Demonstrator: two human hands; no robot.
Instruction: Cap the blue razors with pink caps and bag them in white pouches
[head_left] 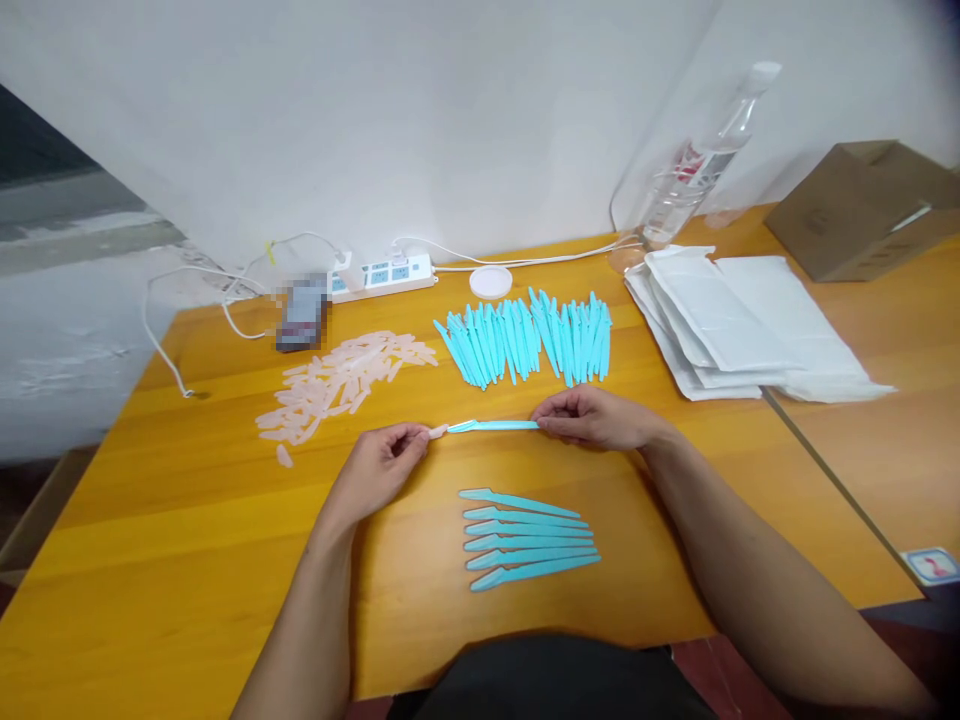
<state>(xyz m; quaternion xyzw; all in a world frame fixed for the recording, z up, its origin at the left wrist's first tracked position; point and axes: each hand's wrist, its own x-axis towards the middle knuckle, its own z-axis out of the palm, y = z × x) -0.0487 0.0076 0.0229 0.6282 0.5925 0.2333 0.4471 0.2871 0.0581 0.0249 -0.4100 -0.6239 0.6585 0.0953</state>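
Note:
Between finger and thumb, my right hand (592,415) pinches the handle end of a turquoise eyebrow razor (499,425), its blade end pointing left. My left hand (390,460) is closed on a small pale pink blade cover (437,432), which lies in line with the razor's tip; whether the two touch is hard to tell. Closer to me, several turquoise razors (529,545) lie in a row, their blade ends to the left. Beyond my hands spreads a heap of pink covers (352,375) on the left, and a bundle of turquoise razors (525,335) in the middle.
Along the wall are a pixelated phone-like device (304,312), a white power strip (390,274) with cables and a round white lid (490,281). To the right, white padded envelopes (727,320), a clear plastic bottle (694,170) and a cardboard box (862,210) stand on the wooden table (187,520).

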